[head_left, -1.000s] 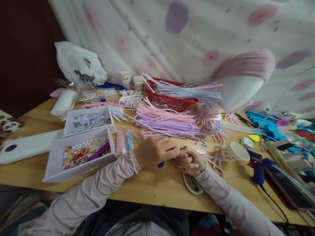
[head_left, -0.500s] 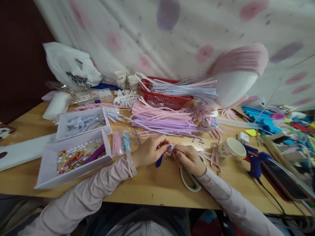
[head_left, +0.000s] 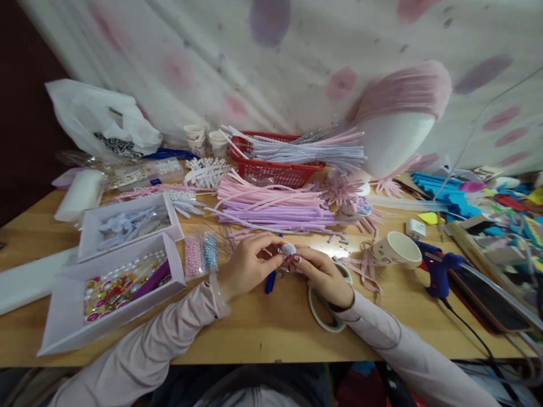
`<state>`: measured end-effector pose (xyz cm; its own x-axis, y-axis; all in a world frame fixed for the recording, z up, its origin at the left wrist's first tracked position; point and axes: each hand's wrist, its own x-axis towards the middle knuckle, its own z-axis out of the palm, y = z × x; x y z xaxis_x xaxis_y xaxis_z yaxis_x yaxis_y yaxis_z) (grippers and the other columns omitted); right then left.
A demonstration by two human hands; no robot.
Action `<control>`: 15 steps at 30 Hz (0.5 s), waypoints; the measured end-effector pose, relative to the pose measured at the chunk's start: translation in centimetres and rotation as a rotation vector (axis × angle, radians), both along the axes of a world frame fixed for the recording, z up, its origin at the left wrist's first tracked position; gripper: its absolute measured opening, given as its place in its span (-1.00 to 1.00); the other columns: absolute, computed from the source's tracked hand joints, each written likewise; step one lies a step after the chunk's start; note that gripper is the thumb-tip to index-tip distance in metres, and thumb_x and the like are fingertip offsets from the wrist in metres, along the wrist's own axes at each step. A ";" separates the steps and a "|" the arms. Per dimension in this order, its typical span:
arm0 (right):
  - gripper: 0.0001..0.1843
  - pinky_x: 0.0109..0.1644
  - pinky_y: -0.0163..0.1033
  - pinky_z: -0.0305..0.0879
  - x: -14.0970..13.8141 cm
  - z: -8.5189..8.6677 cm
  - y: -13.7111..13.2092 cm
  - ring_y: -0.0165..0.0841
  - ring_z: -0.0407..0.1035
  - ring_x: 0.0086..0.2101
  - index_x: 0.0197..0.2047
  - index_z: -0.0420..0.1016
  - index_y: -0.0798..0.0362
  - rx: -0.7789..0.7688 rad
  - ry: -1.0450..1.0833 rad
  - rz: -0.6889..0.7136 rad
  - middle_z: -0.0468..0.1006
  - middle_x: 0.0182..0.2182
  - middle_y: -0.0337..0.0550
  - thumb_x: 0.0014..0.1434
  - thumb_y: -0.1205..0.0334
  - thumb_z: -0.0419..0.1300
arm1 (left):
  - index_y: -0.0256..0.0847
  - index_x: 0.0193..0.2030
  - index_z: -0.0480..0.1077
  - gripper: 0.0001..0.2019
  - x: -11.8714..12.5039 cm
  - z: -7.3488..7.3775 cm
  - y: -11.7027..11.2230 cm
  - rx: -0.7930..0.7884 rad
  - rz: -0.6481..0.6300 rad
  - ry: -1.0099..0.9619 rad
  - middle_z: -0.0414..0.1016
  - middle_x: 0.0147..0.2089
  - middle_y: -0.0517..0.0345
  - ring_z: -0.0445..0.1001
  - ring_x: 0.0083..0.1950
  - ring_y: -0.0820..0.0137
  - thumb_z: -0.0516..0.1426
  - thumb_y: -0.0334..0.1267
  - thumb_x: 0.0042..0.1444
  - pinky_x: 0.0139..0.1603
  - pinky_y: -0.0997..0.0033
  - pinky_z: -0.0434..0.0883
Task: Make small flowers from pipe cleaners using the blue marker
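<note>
Between my fingertips sits a small pale lavender piece [head_left: 289, 249], rounded and soft-looking, perhaps coiled pipe cleaner; its exact kind is too small to tell. My left hand [head_left: 250, 264] pinches it from the left, thumb and forefinger closed on its edge. From the other side my right hand [head_left: 324, 274] grips it, fingers bent together, dark nails showing. Under my right hand lie scissors [head_left: 326, 317] with pale green handles, their blades mostly hidden. A blue-handled tool [head_left: 270, 281] rests on the table below my left fingers, partly covered.
Pink and purple pipe cleaners [head_left: 275, 213] lie beyond my hands, before a red basket [head_left: 280, 172]. Left are two white boxes [head_left: 114, 322] of beads and trims, and bead packets [head_left: 194, 257]. Right stand a paper cup [head_left: 396, 250] and a blue glue gun [head_left: 439, 271] with its cord.
The pale piece has turned and shows a broader, rounder face between my fingers. My hands stay together over the table. The whole view has shifted slightly.
</note>
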<state>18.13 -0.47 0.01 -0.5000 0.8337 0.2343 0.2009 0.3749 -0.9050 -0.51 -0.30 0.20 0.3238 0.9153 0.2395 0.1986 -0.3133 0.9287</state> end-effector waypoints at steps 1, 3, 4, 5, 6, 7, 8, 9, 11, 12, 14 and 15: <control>-0.70 -0.24 -0.24 0.24 0.1 0.0 0.0 -0.35 0.29 -0.36 -0.36 0.41 0.08 0.088 -0.046 -0.024 0.42 -0.42 -0.14 0.30 0.12 -0.01 | -0.22 -0.17 0.45 -0.84 -0.1 0.1 0.0 0.023 0.010 0.012 0.50 -0.18 0.07 0.48 -0.24 0.40 0.14 -0.32 0.09 -0.25 0.47 0.45; -0.79 -0.19 -0.19 0.25 0.3 0.0 0.0 -0.31 0.29 -0.30 -0.24 0.41 0.06 0.242 -0.119 -0.139 0.42 -0.33 -0.10 0.27 0.13 0.03 | -0.21 -0.15 0.44 -0.82 -0.2 0.1 0.0 0.095 0.024 0.051 0.49 -0.17 0.07 0.46 -0.24 0.40 0.12 -0.37 0.08 -0.22 0.45 0.45; -0.80 -0.20 -0.19 0.26 0.3 0.0 0.0 -0.31 0.28 -0.31 -0.17 0.39 0.06 0.295 -0.144 -0.205 0.40 -0.33 -0.11 0.24 0.13 0.07 | -0.20 -0.14 0.44 -0.80 -0.3 0.1 0.0 0.137 0.026 0.080 0.48 -0.17 0.07 0.46 -0.23 0.39 0.10 -0.39 0.08 -0.21 0.44 0.45; -0.78 -0.24 -0.21 0.27 0.3 -0.1 -0.1 -0.33 0.27 -0.35 -0.12 0.37 0.05 0.319 -0.156 -0.254 0.39 -0.35 -0.13 0.22 0.12 0.10 | -0.20 -0.12 0.44 -0.78 -0.3 0.0 0.0 0.180 0.025 0.113 0.47 -0.17 0.06 0.45 -0.22 0.39 0.09 -0.41 0.08 -0.20 0.43 0.44; -0.76 -0.29 -0.24 0.27 0.2 -0.2 -0.2 -0.35 0.26 -0.39 -0.10 0.36 0.05 0.311 -0.157 -0.278 0.38 -0.37 -0.16 0.21 0.13 0.12 | -0.19 -0.10 0.44 -0.75 -0.3 -0.1 -0.1 0.218 0.017 0.149 0.46 -0.17 0.06 0.45 -0.21 0.38 0.08 -0.43 0.09 -0.18 0.42 0.43; -0.78 -0.34 -0.27 0.27 0.2 -0.3 -0.3 -0.38 0.26 -0.43 -0.12 0.37 0.06 0.281 -0.149 -0.276 0.39 -0.40 -0.18 0.20 0.13 0.13 | -0.19 -0.08 0.44 -0.73 -0.3 -0.3 -0.1 0.250 0.005 0.182 0.46 -0.17 0.06 0.45 -0.19 0.37 0.06 -0.44 0.10 -0.16 0.41 0.43; -0.81 -0.38 -0.30 0.27 0.1 -0.5 -0.4 -0.40 0.27 -0.46 -0.16 0.38 0.06 0.242 -0.139 -0.258 0.40 -0.43 -0.19 0.21 0.14 0.13 | -0.19 -0.06 0.44 -0.71 -0.2 -0.5 -0.1 0.276 -0.003 0.206 0.46 -0.17 0.05 0.45 -0.18 0.36 0.05 -0.46 0.10 -0.14 0.39 0.42; -0.84 -0.40 -0.32 0.27 -0.1 -0.6 -0.5 -0.42 0.28 -0.48 -0.20 0.40 0.07 0.208 -0.129 -0.238 0.43 -0.45 -0.19 0.22 0.16 0.13 | -0.20 -0.05 0.44 -0.70 -0.1 -0.6 -0.2 0.293 -0.006 0.220 0.47 -0.17 0.04 0.45 -0.16 0.35 0.04 -0.47 0.11 -0.10 0.38 0.42; -0.85 -0.38 -0.31 0.30 -0.2 -0.8 -0.6 -0.41 0.34 -0.47 -0.26 0.43 0.09 0.177 -0.115 -0.214 0.50 -0.43 -0.15 0.23 0.19 0.12 | -0.21 -0.04 0.45 -0.69 0.1 -0.8 -0.4 0.283 0.007 0.208 0.48 -0.17 0.03 0.45 -0.14 0.35 0.03 -0.47 0.11 -0.07 0.36 0.42; -0.85 -0.35 -0.30 0.32 -0.2 -0.9 -0.6 -0.40 0.36 -0.45 -0.26 0.44 0.09 0.179 -0.111 -0.208 0.52 -0.42 -0.13 0.23 0.19 0.12 | -0.21 -0.04 0.45 -0.69 0.2 -0.8 -0.5 0.249 0.015 0.182 0.48 -0.17 0.03 0.45 -0.15 0.35 0.04 -0.46 0.12 -0.08 0.38 0.43; -0.83 -0.32 -0.28 0.35 -0.2 -0.9 -0.5 -0.38 0.40 -0.42 -0.22 0.46 0.09 0.200 -0.103 -0.198 0.55 -0.39 -0.10 0.24 0.21 0.10 | -0.20 -0.03 0.46 -0.71 0.3 -0.7 -0.6 0.123 0.012 0.098 0.47 -0.16 0.03 0.47 -0.16 0.36 0.06 -0.40 0.13 -0.16 0.42 0.46; -0.83 -0.31 -0.28 0.36 -0.1 -0.9 -0.5 -0.37 0.42 -0.41 -0.21 0.47 0.09 0.221 -0.103 -0.195 0.56 -0.38 -0.09 0.25 0.21 0.09 | -0.20 -0.01 0.46 -0.71 0.3 -0.6 -0.6 0.052 0.001 0.051 0.47 -0.14 0.03 0.47 -0.17 0.37 0.07 -0.36 0.14 -0.19 0.44 0.47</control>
<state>18.05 -0.95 -0.88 -0.3660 0.8509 0.3769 0.3749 0.5055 -0.7771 -0.19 -0.94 -0.43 0.3358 0.9025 0.2698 0.2451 -0.3603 0.9001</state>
